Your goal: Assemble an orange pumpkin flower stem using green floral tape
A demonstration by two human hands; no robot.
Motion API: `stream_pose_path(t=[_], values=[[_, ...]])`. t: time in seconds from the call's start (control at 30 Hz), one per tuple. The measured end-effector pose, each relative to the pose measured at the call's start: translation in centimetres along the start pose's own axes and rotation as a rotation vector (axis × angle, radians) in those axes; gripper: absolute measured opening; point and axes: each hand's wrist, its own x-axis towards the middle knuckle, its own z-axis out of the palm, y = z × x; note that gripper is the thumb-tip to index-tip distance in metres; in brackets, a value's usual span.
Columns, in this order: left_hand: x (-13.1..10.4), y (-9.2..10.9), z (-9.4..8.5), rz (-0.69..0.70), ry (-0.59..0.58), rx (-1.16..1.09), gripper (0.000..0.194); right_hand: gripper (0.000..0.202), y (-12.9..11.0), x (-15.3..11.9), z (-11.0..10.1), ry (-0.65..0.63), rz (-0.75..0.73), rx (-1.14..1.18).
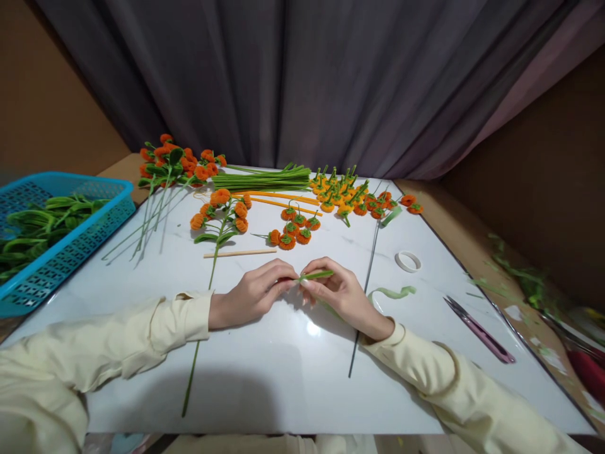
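My left hand [258,291] and my right hand [345,296] meet above the middle of the white table, fingertips almost touching. Between them is a small green fuzzy leaf [319,275], like bent pipe cleaner; both hands pinch its left end, and its tip lies against my right fingers. A pale green tape strip [394,292] curls on the table beyond my right wrist; whether it reaches my fingers is hidden. Left of my hands lies a long green stem [213,268] with orange fuzzy flowers [220,198] and leaves, passing under my left forearm. A thin wooden stick [240,253] lies just behind.
A blue basket [106,217] of green leaves stands left. Farther back lie finished orange flowers [165,154], green pipe cleaners [265,180], yellow flower heads [338,189] and orange heads [290,230]. Right are a dark wire [371,258], a tape roll [408,261] and pink-handled snips [479,329].
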Motion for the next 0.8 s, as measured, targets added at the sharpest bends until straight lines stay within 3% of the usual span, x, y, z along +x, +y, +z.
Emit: stream_pose_path(t=[0.8], values=[[-0.23, -0.14, 0.16, -0.019, 0.052, 0.009, 0.016, 0.019, 0.27, -0.10, -0.04, -0.026, -0.030, 0.074]])
